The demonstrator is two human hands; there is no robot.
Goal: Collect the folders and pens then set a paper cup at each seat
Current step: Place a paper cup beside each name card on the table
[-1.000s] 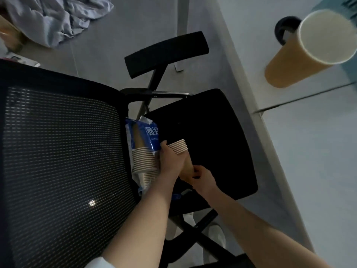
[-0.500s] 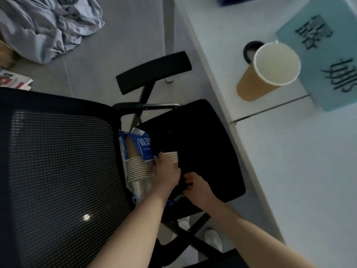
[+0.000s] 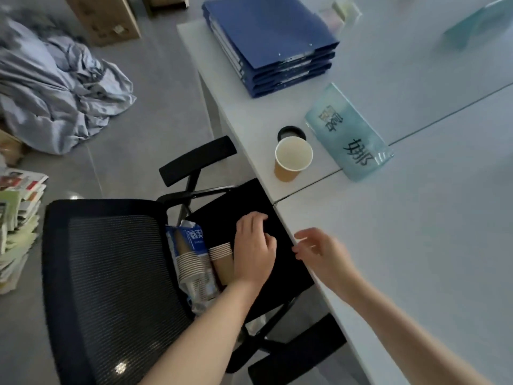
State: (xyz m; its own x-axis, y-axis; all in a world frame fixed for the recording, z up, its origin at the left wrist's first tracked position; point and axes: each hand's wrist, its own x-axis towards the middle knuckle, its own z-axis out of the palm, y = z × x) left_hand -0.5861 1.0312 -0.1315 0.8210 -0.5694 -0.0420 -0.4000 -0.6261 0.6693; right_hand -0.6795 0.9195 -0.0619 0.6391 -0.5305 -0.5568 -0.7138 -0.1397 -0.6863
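With folders (image 3: pixel 270 43) stacked at one o'clock and one cup (image 3: pixel 293 158) placed, more seats probably left: left hand (image 3: pixel 254 252) clamped on cup stack (image 3: pixel 222 262), right hand (image 3: pixel 323 252) spread empty.

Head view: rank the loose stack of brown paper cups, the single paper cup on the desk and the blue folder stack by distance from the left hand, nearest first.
1. Loose stack of brown paper cups: on the black chair seat, right at the left hand.
2. Single brown paper cup: upright near the white desk's edge, beyond the hand.
3. Stack of blue folders: far end of the desk.
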